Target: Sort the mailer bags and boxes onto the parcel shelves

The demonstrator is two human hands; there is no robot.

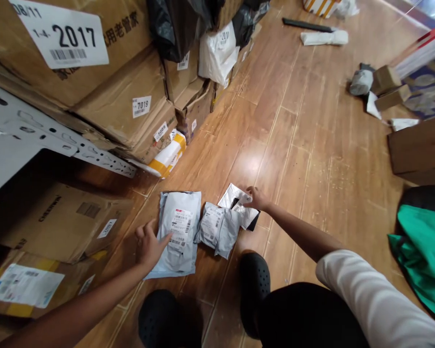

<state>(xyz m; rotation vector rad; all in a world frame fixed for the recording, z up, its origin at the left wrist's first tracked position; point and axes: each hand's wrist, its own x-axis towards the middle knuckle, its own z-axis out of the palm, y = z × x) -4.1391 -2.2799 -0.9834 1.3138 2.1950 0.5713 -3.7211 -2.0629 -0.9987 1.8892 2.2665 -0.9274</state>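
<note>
A large pale-grey poly mailer (177, 261) with a printed label lies flat on the wooden floor. My left hand (149, 246) is at its left edge, fingers apart and the thumb over the mailer near the label. To the right lies a smaller, crumpled grey mailer (229, 231), also labelled. Behind it, partly covered, are a flat whitish packet (230, 194) and a packet with black parts (253, 222). My right hand (258, 199) is over these packets with its fingers bent and apart; no grip on one can be made out.
On the left, cardboard boxes (123, 106) with number labels stand by a white metal shelf frame (61, 128). A white and yellow-taped parcel (170, 154) lies beside them. At right are a brown box (420, 145) and green cloth (420, 241). Dark clogs (255, 280) stand close to the mailers.
</note>
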